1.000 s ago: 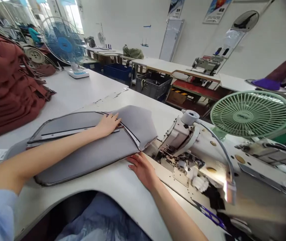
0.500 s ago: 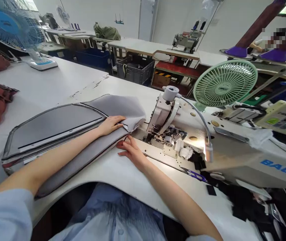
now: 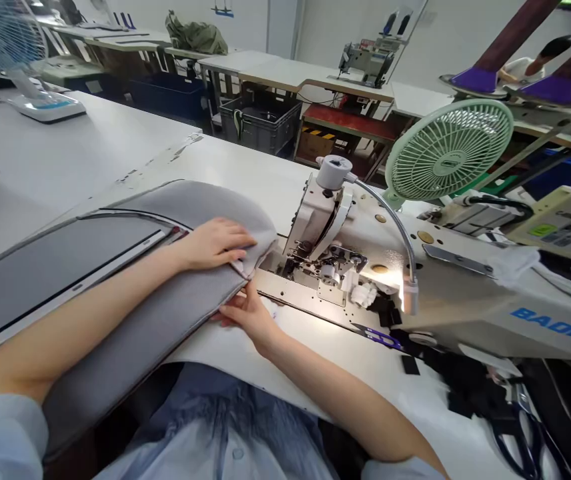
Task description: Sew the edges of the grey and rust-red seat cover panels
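A large grey padded fabric panel with dark bound edges and a pale strip lies across the table's left side, its near part hanging over the front edge. My left hand rests on top near its right end, thumb and fingers closed on the cloth. At the near right corner, my right hand pinches the bound edge, some fingertips hidden under it. Just right of that corner is the sewing machine's needle area, with the cloth short of it.
Purple-handled thread snips lie beside the machine bed, below a lit lamp. Black scraps and large scissors are at lower right. A green fan stands behind the machine, a blue fan at far left. A person sits in the background.
The panel has turned and flattened out, its left part shifting left and nearer. Both hands have moved slightly left, and the right hand has closed on the panel's edge. The view has shifted a little.
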`<state>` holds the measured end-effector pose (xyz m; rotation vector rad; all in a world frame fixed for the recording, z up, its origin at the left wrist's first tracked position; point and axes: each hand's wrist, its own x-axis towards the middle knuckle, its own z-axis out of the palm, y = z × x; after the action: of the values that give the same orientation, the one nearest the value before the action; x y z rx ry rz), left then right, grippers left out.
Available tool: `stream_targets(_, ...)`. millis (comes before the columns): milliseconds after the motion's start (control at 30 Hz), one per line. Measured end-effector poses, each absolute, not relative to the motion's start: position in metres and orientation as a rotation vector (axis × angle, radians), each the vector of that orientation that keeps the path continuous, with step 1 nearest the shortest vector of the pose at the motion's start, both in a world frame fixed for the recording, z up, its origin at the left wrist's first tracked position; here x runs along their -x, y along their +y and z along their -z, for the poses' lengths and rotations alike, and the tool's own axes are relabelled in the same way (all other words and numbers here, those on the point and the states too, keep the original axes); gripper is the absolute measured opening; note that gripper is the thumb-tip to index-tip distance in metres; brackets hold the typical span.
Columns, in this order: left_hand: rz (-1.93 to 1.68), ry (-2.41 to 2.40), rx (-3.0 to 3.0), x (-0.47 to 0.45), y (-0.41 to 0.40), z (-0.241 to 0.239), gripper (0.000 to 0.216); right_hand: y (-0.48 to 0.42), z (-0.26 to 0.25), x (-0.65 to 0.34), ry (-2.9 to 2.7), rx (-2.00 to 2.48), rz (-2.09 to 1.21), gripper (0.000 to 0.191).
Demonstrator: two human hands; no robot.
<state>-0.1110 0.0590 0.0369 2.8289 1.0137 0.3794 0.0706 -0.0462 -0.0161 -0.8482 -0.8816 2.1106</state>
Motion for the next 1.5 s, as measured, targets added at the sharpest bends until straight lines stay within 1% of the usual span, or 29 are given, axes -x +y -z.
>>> stream_targets(100,-0.48,1.156,-2.859,0.114,0.044,0.0,0.044,-0.043,0.03,-0.088,-0.733,0.863,-2.268,0.051)
stream_targets(167,-0.62,1.188,-2.863,0.121,0.03,0.015,0.039,-0.035,0.033,-0.094,-0.558,0.816,-2.269,0.042)
stream_targets(200,-0.672,1.168,-2.876,0.126,0.023,0.018,0.035,-0.03,0.033,-0.095,-0.461,0.799,-2.261,0.035)
stream_targets(267,-0.752,1.063,-2.931,0.134,0.01,0.016,0.027,-0.019,0.031,-0.093,-0.268,0.802,-2.25,0.015)
stream_targets(300,-0.783,1.003,-2.959,0.138,0.005,0.012,0.024,-0.016,0.029,-0.09,-0.185,0.807,-2.256,0.013)
stream_targets(367,-0.865,0.923,-2.977,0.144,-0.005,0.0,0.025,-0.012,0.025,-0.081,-0.089,0.79,-2.28,0.022)
stream_targets(433,-0.917,0.901,-2.928,0.147,-0.011,-0.018,0.036,-0.014,0.019,-0.071,-0.095,0.719,-2.314,0.026)
stream_targets(533,-0.814,0.921,-2.82,0.145,-0.008,-0.052,0.051,-0.018,0.006,-0.058,-0.191,0.595,-2.317,0.026)
stream_targets(600,-0.684,0.878,-2.801,0.139,0.003,-0.071,0.054,-0.022,-0.003,-0.052,-0.248,0.571,-2.256,0.033)
stream_targets(667,-0.601,0.762,-2.807,0.131,0.018,-0.079,0.053,-0.028,-0.01,-0.048,-0.277,0.597,-2.182,0.038)
stream_targets(767,-0.627,0.644,-2.78,0.12,0.036,-0.065,0.046,-0.041,-0.011,-0.052,-0.316,0.696,-2.063,0.036)
stream_targets(933,-0.975,0.495,-2.945,0.111,0.034,-0.027,0.029,-0.062,-0.002,-0.07,-0.472,0.851,-1.955,0.035)
stream_targets(1033,-1.219,0.449,-3.017,0.112,0.023,-0.025,0.028,-0.064,-0.002,-0.071,-0.4,0.813,-2.048,0.042)
stream_targets(1133,-1.274,0.364,-3.009,0.111,0.012,-0.03,0.032,-0.06,-0.004,-0.062,-0.194,0.742,-2.282,0.05)
stream_targets(1167,-1.247,0.368,-2.986,0.111,0.009,-0.032,0.033,-0.058,-0.004,-0.06,-0.159,0.726,-2.336,0.051)
stream_targets(1233,-1.155,0.465,-2.934,0.111,0.004,-0.034,0.034,-0.057,-0.003,-0.058,-0.178,0.704,-2.342,0.048)
stream_targets(1300,-1.041,0.574,-2.892,0.114,0.002,-0.038,0.035,-0.057,-0.002,-0.06,-0.279,0.697,-2.258,0.045)
stream_targets(1400,-0.855,0.528,-2.828,0.12,0.004,-0.048,0.036,-0.059,-0.002,-0.067,-0.456,0.753,-2.121,0.042)
stream_targets(1500,-0.526,0.613,-2.75,0.122,0.009,-0.06,0.037,-0.062,-0.006,-0.066,-0.622,0.867,-2.067,0.04)
